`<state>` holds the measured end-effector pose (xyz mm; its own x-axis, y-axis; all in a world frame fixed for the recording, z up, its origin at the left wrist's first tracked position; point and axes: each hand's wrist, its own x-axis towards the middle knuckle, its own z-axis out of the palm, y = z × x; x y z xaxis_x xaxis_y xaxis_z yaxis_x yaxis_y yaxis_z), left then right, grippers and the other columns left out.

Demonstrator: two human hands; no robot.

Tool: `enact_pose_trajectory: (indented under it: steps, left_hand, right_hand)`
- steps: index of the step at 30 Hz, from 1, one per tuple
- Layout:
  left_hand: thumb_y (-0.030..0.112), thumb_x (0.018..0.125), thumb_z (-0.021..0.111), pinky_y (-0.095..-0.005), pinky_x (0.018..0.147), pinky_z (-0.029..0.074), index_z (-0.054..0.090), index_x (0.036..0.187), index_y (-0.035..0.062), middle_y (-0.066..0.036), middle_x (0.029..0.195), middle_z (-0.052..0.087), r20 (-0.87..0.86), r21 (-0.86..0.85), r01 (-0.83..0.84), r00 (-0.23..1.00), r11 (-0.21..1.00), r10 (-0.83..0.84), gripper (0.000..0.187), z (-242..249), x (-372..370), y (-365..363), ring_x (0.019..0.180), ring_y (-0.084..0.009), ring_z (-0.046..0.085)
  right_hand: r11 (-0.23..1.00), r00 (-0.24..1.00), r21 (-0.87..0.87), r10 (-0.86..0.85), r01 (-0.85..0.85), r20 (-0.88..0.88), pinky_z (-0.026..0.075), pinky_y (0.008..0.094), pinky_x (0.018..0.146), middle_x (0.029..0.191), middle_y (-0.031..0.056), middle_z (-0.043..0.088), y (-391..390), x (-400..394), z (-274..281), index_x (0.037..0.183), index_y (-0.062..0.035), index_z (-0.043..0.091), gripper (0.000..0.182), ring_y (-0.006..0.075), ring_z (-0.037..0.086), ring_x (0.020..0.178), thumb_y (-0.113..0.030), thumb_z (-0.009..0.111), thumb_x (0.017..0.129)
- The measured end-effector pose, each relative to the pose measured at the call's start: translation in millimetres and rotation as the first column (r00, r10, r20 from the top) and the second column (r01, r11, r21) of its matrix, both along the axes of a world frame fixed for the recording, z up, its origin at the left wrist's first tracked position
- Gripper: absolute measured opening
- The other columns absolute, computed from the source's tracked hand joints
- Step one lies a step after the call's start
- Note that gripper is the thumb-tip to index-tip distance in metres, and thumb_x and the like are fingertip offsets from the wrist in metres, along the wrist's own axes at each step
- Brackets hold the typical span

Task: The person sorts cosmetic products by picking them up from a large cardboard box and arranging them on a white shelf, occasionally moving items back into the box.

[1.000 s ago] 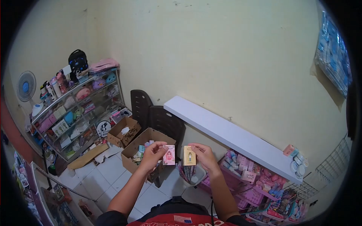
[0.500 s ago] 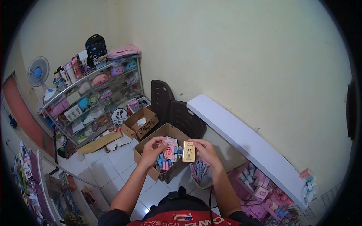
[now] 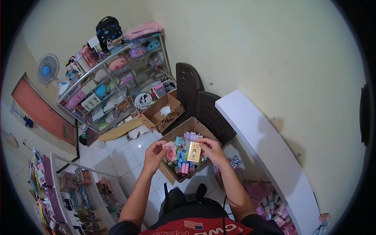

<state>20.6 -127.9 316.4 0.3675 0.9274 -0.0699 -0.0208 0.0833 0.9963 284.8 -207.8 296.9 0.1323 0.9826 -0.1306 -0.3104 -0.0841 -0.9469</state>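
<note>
Above an open cardboard box [image 3: 170, 172], my left hand [image 3: 156, 155] is closed on a small pink box [image 3: 170, 152] with a printed figure on its front. Facing it, my right hand [image 3: 212, 150] pinches a small yellow box [image 3: 194, 152] by its right edge; a little figure and dark lettering show on it. The two held boxes are apart. Beneath them, many small pink, blue and green boxes [image 3: 184, 167] fill the cardboard box. The fine print is too small to read.
A second cardboard box [image 3: 162, 113] holds something white. Behind stand dark plastic chairs [image 3: 190, 84] and a glass display shelf [image 3: 117, 84]. A long white board [image 3: 266, 145] slants along the right wall. Pink goods [image 3: 274, 207] lie at lower right, a stocked rack [image 3: 66, 192] at lower left.
The view has shifted, so the room appears further right and more tilted. My hands have drawn slightly apart, each still holding its small box; more of the cardboard box's contents shows between them.
</note>
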Motion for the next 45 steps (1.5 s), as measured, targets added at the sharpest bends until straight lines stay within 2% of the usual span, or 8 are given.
enact_pose_trajectory:
  steps: [12,18,20,22,26,31,34,45]
  left_hand:
    - [0.001,0.082,0.071,-0.0355,0.083,0.057,0.062,0.126,0.0043,-0.013,0.116,0.060,-0.584,0.185,-0.053,0.797,0.981,0.153,0.045,-141,-29,82,0.101,-0.0225,0.066]
    - [0.018,0.076,0.080,-0.0441,0.084,0.056,0.066,0.124,0.0104,-0.020,0.109,0.060,-0.842,0.232,0.300,0.538,0.925,0.037,0.051,-200,-36,114,0.097,-0.0386,0.065]
    - [0.019,0.076,0.079,-0.0504,0.085,0.054,0.065,0.122,0.0124,-0.021,0.108,0.059,-0.837,0.193,0.247,0.547,0.949,0.028,0.049,-221,-36,118,0.097,-0.0429,0.063]
    - [0.016,0.074,0.078,-0.0520,0.085,0.054,0.061,0.118,0.0109,-0.021,0.108,0.058,-0.815,0.186,0.211,0.578,0.960,0.031,0.047,-232,-37,124,0.098,-0.0435,0.063]
    - [0.012,0.074,0.076,-0.0536,0.084,0.055,0.051,0.124,0.0132,-0.023,0.108,0.057,-0.865,0.188,0.233,0.500,0.954,0.049,0.056,-269,-40,126,0.099,-0.0459,0.062]
    - [0.019,0.086,0.068,-0.0517,0.078,0.057,0.051,0.124,0.0049,-0.023,0.110,0.062,-0.955,0.026,0.356,0.286,0.934,-0.083,0.044,-283,-29,122,0.093,-0.0439,0.068]
    - [0.018,0.088,0.065,-0.0513,0.077,0.058,0.053,0.125,0.0029,-0.023,0.113,0.062,-0.971,-0.096,0.446,0.155,0.890,-0.183,0.041,-290,-31,131,0.092,-0.0428,0.069]
    - [0.014,0.089,0.063,-0.0507,0.076,0.059,0.052,0.129,-0.0036,-0.029,0.107,0.067,-0.918,-0.141,0.590,0.223,0.795,-0.328,0.045,-284,-38,158,0.086,-0.0430,0.071]
  right_hand:
    - [0.979,0.991,-0.202,0.049,-0.023,0.124,0.053,0.0292,0.080,0.108,0.0118,0.067,58,-58,-192,0.132,-0.0005,0.059,0.051,0.0163,0.064,0.092,-0.002,0.067,0.082]
    - [0.956,0.961,-0.275,-0.018,0.098,0.277,0.053,0.0347,0.075,0.097,0.0138,0.067,104,-99,-247,0.125,-0.0053,0.063,0.050,0.0232,0.067,0.085,-0.009,0.073,0.076]
    - [0.964,0.916,-0.224,-0.042,0.142,0.398,0.053,0.0401,0.080,0.099,0.0161,0.067,123,-111,-266,0.118,-0.0054,0.061,0.046,0.0314,0.067,0.090,-0.012,0.075,0.075]
    - [0.954,0.798,-0.125,-0.152,0.274,0.584,0.051,0.0338,0.071,0.090,0.0073,0.062,143,-123,-283,0.113,-0.0037,0.058,0.044,0.0174,0.061,0.078,-0.007,0.077,0.074]
    - [0.912,0.748,-0.021,-0.322,0.409,0.581,0.049,0.0353,0.072,0.095,0.0085,0.058,167,-147,-325,0.109,-0.0062,0.053,0.045,0.0218,0.057,0.079,-0.008,0.079,0.072]
    - [0.890,0.829,-0.287,-0.159,0.356,0.536,0.048,0.0485,0.086,0.105,0.0223,0.060,166,-181,-331,0.105,-0.0051,0.051,0.040,0.0449,0.058,0.102,-0.009,0.075,0.072]
    - [0.893,0.750,-0.254,-0.128,0.372,0.649,0.051,0.0404,0.077,0.098,0.0171,0.059,165,-192,-331,0.105,-0.0051,0.052,0.038,0.0336,0.062,0.087,-0.007,0.076,0.075]
    - [0.917,0.719,-0.258,-0.043,0.303,0.694,0.052,0.0441,0.085,0.103,0.0225,0.063,168,-184,-319,0.109,-0.0018,0.058,0.035,0.0394,0.063,0.098,-0.008,0.074,0.078]
